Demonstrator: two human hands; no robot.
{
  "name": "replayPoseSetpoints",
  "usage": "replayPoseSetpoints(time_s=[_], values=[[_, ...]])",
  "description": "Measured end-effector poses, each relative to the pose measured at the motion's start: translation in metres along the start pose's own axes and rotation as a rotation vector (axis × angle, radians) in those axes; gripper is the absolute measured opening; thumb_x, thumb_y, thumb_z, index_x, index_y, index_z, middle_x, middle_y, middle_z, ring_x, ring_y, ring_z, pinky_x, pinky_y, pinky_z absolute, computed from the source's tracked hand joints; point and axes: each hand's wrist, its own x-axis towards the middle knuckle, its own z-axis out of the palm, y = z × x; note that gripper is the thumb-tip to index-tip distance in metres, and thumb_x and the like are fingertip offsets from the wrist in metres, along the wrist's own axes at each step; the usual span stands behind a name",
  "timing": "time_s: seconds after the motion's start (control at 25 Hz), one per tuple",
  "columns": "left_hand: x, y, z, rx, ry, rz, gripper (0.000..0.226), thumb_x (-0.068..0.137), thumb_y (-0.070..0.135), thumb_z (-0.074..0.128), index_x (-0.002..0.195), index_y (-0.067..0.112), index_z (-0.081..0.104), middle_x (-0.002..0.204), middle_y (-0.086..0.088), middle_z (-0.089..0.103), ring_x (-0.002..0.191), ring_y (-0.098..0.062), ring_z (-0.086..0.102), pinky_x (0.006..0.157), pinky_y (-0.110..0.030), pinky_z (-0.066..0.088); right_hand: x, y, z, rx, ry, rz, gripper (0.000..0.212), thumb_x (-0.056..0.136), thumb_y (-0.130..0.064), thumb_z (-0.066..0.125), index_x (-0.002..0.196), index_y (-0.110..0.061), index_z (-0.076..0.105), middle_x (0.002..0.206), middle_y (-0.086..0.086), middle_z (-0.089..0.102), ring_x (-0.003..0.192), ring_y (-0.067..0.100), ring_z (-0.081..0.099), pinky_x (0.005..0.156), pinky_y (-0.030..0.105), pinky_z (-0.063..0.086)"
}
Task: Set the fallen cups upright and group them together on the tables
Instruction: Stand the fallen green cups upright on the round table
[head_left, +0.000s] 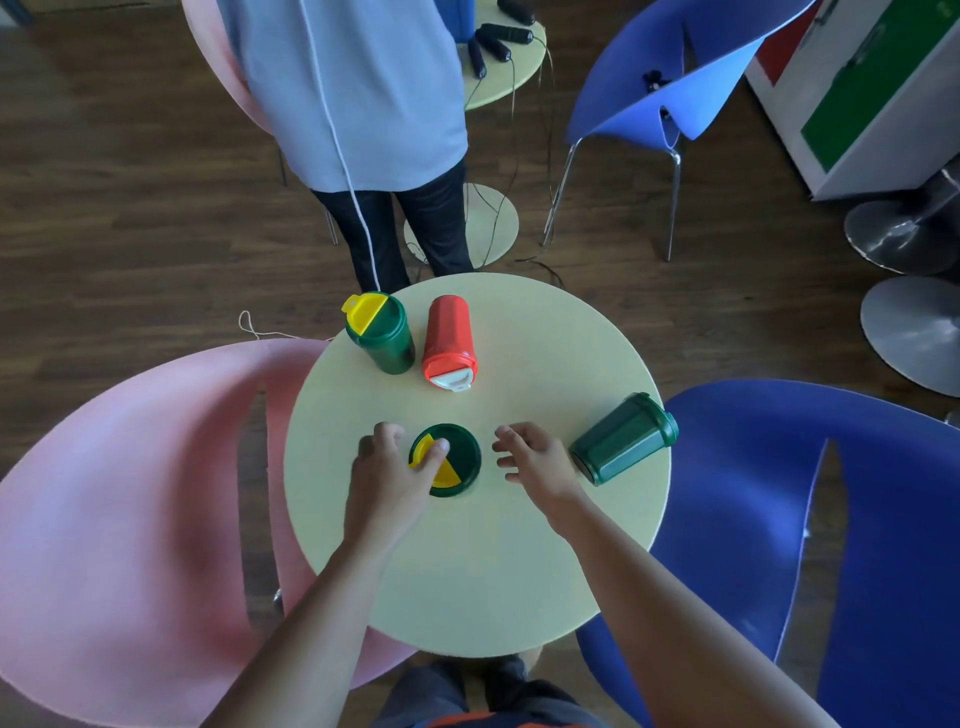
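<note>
The left hand covers part of an upright green cup's yellow-and-green lid, fingers wrapped around its left side, grasping it. Just right of it, the right hand hovers with fingers spread, holding nothing; beyond its knuckles a second green cup lies toppled near the table edge.

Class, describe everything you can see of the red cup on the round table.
The red cup looks like glossy plastic, with a brighter orange-red lid and a white flip spout facing the camera. It lies on its side on the table, base pointing away. It sits apart from the green cup to its left. No hand touches it.
</note>
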Motion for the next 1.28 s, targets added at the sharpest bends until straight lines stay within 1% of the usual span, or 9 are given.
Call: replayPoseSetpoints(time_s=[0.16, 0.32, 0.52, 0.6, 0.68, 0.8, 0.92, 1.08, 1.28], values=[[0.006, 0.047, 0.002, -0.004, 0.062, 0.322, 0.043, 0.086, 0.038, 0.069, 0.12, 0.016, 0.054, 0.123, -0.009, 0.053, 0.116, -0.029, 0.049, 0.09, -0.034, 0.041, -0.002, -0.015, -0.039, 0.064, 0.178, -0.109, 0.017, 0.097, -0.025, 0.056, 0.097, -0.015, 0.069, 0.085, 0.0, 0.072, 0.076, 0.017, 0.065, 0.074, 0.035, 0.054], [0.013, 0.111, 0.042, 0.076, -0.057, 0.704, 0.041, 0.084, 0.03, 0.072, 0.116, 0.009, 0.058, 0.117, -0.013, 0.053, 0.112, -0.032, 0.053, 0.094, -0.036, 0.043, -0.008, -0.022, -0.098, 0.203, 0.445, -0.124, 0.017, 0.095, -0.018, 0.055, 0.087, -0.016, 0.07, 0.079, 0.001, 0.07, 0.072, 0.016, 0.064, 0.076, 0.034, 0.054], [0.017, 0.171, 0.113, 0.214, -0.452, 0.694, 0.056, 0.088, 0.037, 0.062, 0.14, 0.027, 0.043, 0.138, -0.008, 0.043, 0.123, -0.03, 0.051, 0.103, -0.038, 0.044, -0.011, 0.002, -0.158, 0.379, 0.681, 0.001, 0.01, 0.09, -0.027, 0.055, 0.093, -0.025, 0.064, 0.097, -0.003, 0.066, 0.091, 0.02, 0.064, 0.084, 0.039, 0.054], [0.021, 0.181, 0.137, 0.278, -0.59, 0.623, 0.06, 0.09, 0.039, 0.06, 0.144, 0.04, 0.036, 0.142, -0.006, 0.04, 0.122, -0.027, 0.053, 0.1, -0.032, 0.042, -0.011, 0.016, -0.166, 0.556, 0.626, 0.133, 0.008, 0.095, -0.026, 0.054, 0.1, -0.023, 0.059, 0.101, -0.002, 0.059, 0.091, 0.019, 0.059, 0.08, 0.034, 0.053], [0.028, 0.182, 0.156, 0.325, -0.664, 0.562, 0.063, 0.089, 0.042, 0.06, 0.146, 0.046, 0.032, 0.142, -0.005, 0.04, 0.121, -0.027, 0.054, 0.099, -0.033, 0.042, -0.008, 0.029, -0.165, 0.704, 0.523, 0.229, 0.008, 0.097, -0.027, 0.054, 0.102, -0.024, 0.059, 0.112, 0.001, 0.057, 0.102, 0.021, 0.059, 0.09, 0.038, 0.054], [0.034, 0.178, 0.175, 0.389, -0.695, 0.528, 0.066, 0.086, 0.047, 0.066, 0.144, 0.046, 0.036, 0.139, -0.006, 0.043, 0.123, -0.028, 0.052, 0.103, -0.037, 0.043, -0.001, 0.045, -0.157, 0.899, 0.425, 0.259, 0.02, 0.098, -0.024, 0.054, 0.116, -0.019, 0.06, 0.126, 0.007, 0.059, 0.12, 0.026, 0.057, 0.105, 0.045, 0.048], [0.031, 0.174, 0.18, 0.397, -0.645, 0.591, 0.053, 0.088, 0.04, 0.066, 0.136, 0.041, 0.045, 0.128, -0.008, 0.05, 0.115, -0.031, 0.056, 0.095, -0.037, 0.047, 0.001, 0.04, -0.151, 1.01, 0.402, 0.263, 0.018, 0.1, -0.021, 0.05, 0.114, -0.016, 0.061, 0.122, 0.011, 0.066, 0.117, 0.026, 0.062, 0.106, 0.046, 0.048], [0.029, 0.17, 0.158, 0.338, -0.585, 0.663, 0.038, 0.086, 0.037, 0.068, 0.121, 0.037, 0.05, 0.114, -0.006, 0.053, 0.101, -0.03, 0.06, 0.085, -0.035, 0.049, 0.003, 0.034, -0.147, 0.935, 0.389, 0.262, 0.02, 0.1, -0.031, 0.053, 0.108, -0.018, 0.065, 0.115, 0.01, 0.067, 0.111, 0.023, 0.064, 0.096, 0.043, 0.053], [0.038, 0.151, 0.105, 0.304, -0.625, 0.739, 0.064, 0.07, 0.039, 0.08, 0.122, 0.032, 0.044, 0.119, -0.005, 0.054, 0.107, -0.025, 0.058, 0.089, -0.036, 0.049, 0.009, 0.015, -0.132, 0.712, 0.342, 0.33, 0.032, 0.09, -0.033, 0.067, 0.112, -0.009, 0.063, 0.109, 0.012, 0.064, 0.099, 0.026, 0.064, 0.095, 0.036, 0.055]])
